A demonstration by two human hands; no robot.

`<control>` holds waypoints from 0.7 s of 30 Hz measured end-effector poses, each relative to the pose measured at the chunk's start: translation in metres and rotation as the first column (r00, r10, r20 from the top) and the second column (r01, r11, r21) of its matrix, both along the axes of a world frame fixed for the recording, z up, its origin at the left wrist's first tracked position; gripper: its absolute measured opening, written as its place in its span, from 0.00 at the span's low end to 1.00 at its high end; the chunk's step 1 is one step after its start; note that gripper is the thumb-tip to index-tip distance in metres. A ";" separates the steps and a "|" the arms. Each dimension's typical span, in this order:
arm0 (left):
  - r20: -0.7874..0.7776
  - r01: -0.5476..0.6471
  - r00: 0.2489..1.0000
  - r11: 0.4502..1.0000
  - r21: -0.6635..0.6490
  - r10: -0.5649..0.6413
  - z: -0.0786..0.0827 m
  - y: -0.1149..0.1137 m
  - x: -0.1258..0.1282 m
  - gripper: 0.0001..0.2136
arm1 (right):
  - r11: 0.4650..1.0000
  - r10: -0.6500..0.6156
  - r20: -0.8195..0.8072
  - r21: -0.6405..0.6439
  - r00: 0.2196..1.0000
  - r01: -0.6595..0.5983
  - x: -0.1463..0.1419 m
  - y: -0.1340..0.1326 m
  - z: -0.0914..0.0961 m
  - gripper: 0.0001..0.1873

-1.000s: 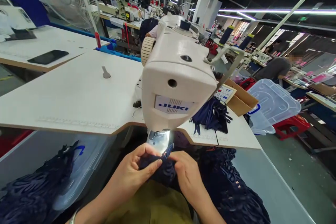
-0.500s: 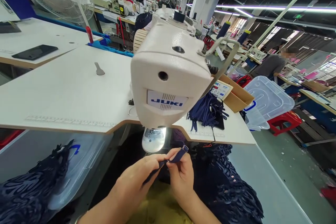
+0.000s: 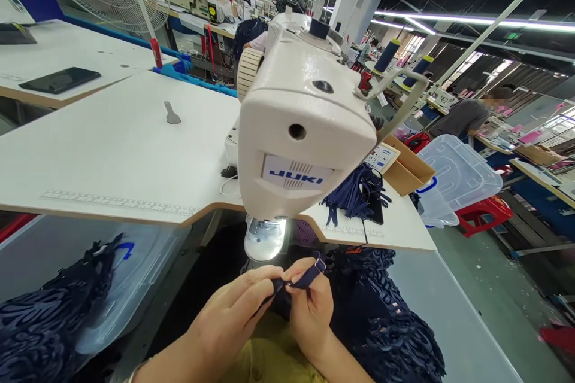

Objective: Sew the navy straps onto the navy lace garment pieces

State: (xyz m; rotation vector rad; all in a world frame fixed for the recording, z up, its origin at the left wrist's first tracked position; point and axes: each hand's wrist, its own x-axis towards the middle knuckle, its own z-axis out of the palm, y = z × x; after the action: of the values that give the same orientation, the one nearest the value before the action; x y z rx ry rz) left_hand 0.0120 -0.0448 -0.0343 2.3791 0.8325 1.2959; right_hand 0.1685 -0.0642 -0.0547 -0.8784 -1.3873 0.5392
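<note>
Just in front of the sewing machine (image 3: 296, 131), a narrow navy strap (image 3: 309, 275) runs between my two hands. A small metal ring or slider shows at its upper right end. My left hand (image 3: 238, 305) is closed on the strap, thumb and fingers pinching it. My right hand (image 3: 312, 302) pinches it close by, below the end with the metal piece. The fingertips of both hands nearly meet, and they hide part of the strap. Behind them the machine's lit plate (image 3: 265, 239) shows beneath the head.
A heap of navy straps (image 3: 390, 323) lies right of my lap. More navy pieces (image 3: 40, 311) fill a clear bin at left. On the table are a bundle of navy strips (image 3: 354, 191), a grey metal piece (image 3: 171, 114) and a cardboard box (image 3: 406, 167). A person (image 3: 462, 116) sits far right.
The view has shifted slightly, so the machine head appears further right. Both hands keep their pinch on the strap; its end with the metal piece has tilted a little.
</note>
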 end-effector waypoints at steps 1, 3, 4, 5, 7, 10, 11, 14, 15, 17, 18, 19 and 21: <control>0.005 -0.009 1.000 1.000 0.001 0.009 0.002 0.000 0.001 0.06 | 1.000 0.004 -0.005 -0.009 1.000 -0.004 0.000 0.000 -0.001 0.12; 0.026 -0.018 0.999 0.999 -0.035 0.019 0.005 0.000 0.003 0.05 | 0.999 0.005 -0.032 -0.040 0.999 -0.006 -0.001 -0.001 -0.003 0.14; 0.044 -0.018 0.999 0.997 -0.071 0.021 0.007 0.000 0.004 0.04 | 0.998 0.007 -0.049 -0.063 0.999 -0.010 -0.002 -0.001 -0.003 0.14; 0.066 -0.018 0.997 0.994 -0.110 0.025 0.008 0.001 0.004 0.04 | 0.996 0.008 -0.067 -0.087 0.998 -0.014 -0.003 -0.002 -0.003 0.14; 0.105 -0.022 0.994 0.982 -0.186 0.043 0.010 0.001 0.005 0.04 | 0.991 0.007 -0.083 -0.136 0.997 -0.018 -0.004 -0.002 -0.001 0.13; 0.129 -0.054 0.987 0.955 -0.293 0.096 0.012 0.000 0.006 0.03 | 0.980 -0.031 -0.029 -0.196 0.999 0.025 -0.005 -0.002 0.006 0.12; 0.127 -0.069 0.985 0.941 -0.330 0.117 0.012 0.000 0.007 0.03 | 0.976 -0.043 0.003 -0.214 0.999 0.043 -0.005 -0.002 0.009 0.11; 0.090 -0.119 0.980 0.893 -0.435 0.175 0.011 -0.001 0.007 0.03 | 0.949 -0.033 0.071 -0.312 0.997 0.054 -0.004 0.004 0.017 0.05; 0.065 -0.143 0.979 0.872 -0.469 0.195 0.010 -0.001 0.007 0.04 | 0.933 -0.015 0.081 -0.357 0.997 0.043 -0.004 0.007 0.020 0.03; 0.009 -0.208 0.969 0.830 -0.517 0.248 0.008 0.000 0.005 0.05 | 0.901 0.015 0.111 -0.433 0.994 0.035 -0.003 0.016 0.023 0.01; -0.014 -0.249 0.959 0.817 -0.521 0.283 0.006 0.002 0.003 0.07 | 0.893 0.020 0.140 -0.448 0.990 0.045 -0.003 0.021 0.024 0.01; -0.036 -0.294 0.947 0.814 -0.502 0.320 0.004 0.004 0.000 0.09 | 0.893 0.020 0.175 -0.446 0.984 0.062 -0.003 0.025 0.024 0.01; -0.064 -0.389 0.917 0.848 -0.359 0.394 0.001 0.008 -0.006 0.14 | 0.903 0.004 0.251 -0.417 0.968 0.104 -0.003 0.033 0.024 0.01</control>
State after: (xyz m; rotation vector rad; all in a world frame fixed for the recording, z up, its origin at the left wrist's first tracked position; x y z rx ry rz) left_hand 0.0064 -0.0366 -0.0333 1.9656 1.4752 1.1589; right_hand 0.1655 -0.0314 -0.0312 -1.3727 -1.4907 0.7297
